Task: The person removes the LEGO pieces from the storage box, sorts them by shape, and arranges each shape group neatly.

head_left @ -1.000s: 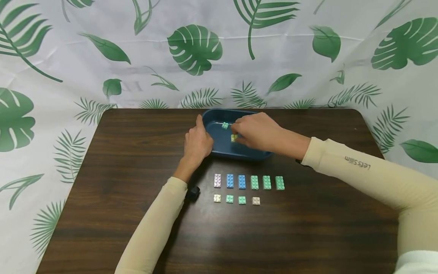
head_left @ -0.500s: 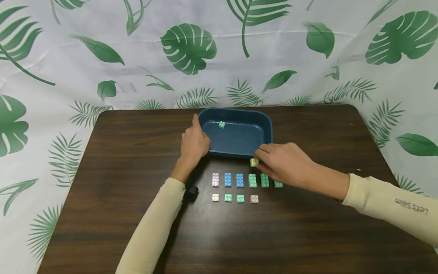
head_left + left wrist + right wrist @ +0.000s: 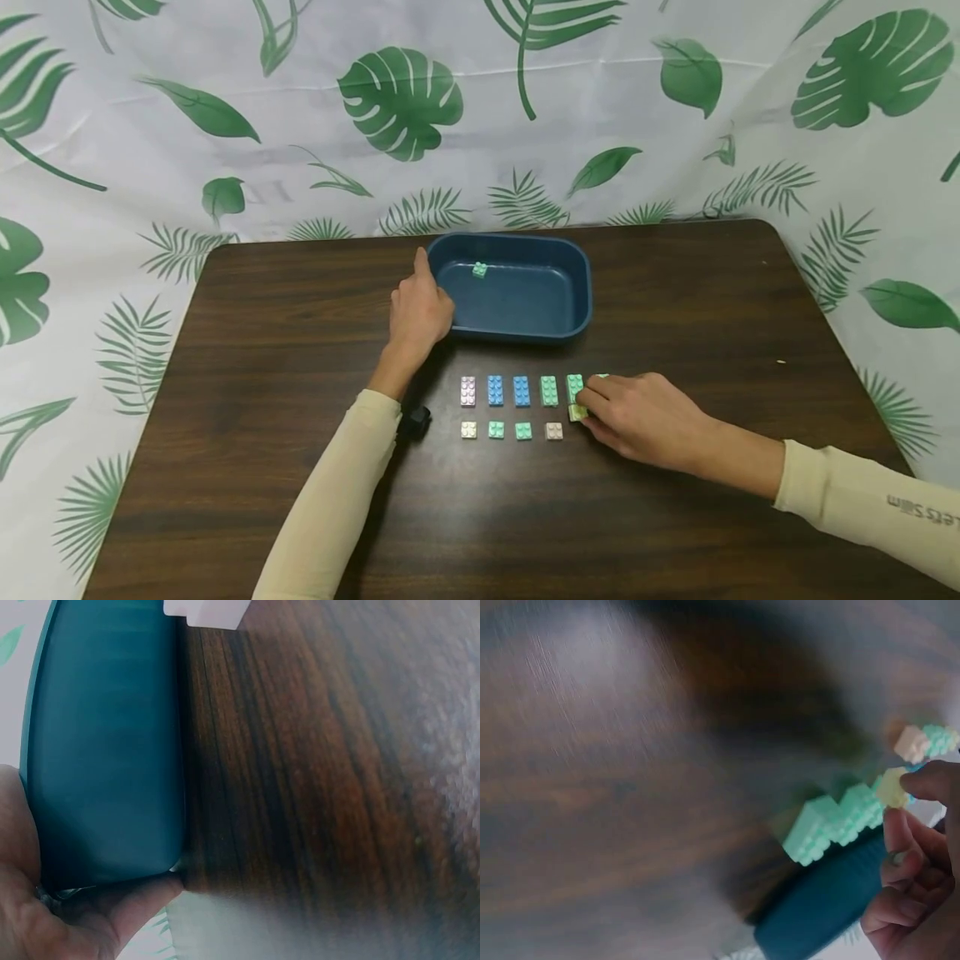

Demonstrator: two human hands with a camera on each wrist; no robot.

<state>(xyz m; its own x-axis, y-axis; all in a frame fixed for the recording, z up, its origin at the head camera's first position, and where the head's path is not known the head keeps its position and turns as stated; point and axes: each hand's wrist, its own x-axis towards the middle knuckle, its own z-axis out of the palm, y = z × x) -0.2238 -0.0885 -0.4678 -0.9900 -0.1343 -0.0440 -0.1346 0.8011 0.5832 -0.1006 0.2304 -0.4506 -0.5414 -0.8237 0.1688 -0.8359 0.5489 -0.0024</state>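
My right hand (image 3: pixel 647 421) pinches a small yellow 2x2 toy brick (image 3: pixel 892 787) between thumb and fingertip. In the head view this brick overlaps the lower end of a green 2x4 brick (image 3: pixel 574 387) in the upper row. My left hand (image 3: pixel 421 308) holds the left end of a dark blue tray (image 3: pixel 517 337), its index finger stretched along the rim; the left wrist view shows finger and thumb on either side of that end. Inside the tray lies one small green brick (image 3: pixel 479 270). My right hand partly hides the row's last green brick (image 3: pixel 810 829).
The upper row also has a pink brick (image 3: pixel 468 391), two blue bricks (image 3: pixel 495 390) and another green brick (image 3: pixel 549 391). Below are a pale yellow brick (image 3: pixel 468 430), two small green bricks (image 3: pixel 497 429) and a beige brick (image 3: pixel 553 431). A leaf-print cloth (image 3: pixel 300 125) hangs behind the table.
My right hand has taken the yellow brick out of the tray and moved it toward the person, to the brick rows. The left hand stays at the tray's left end.
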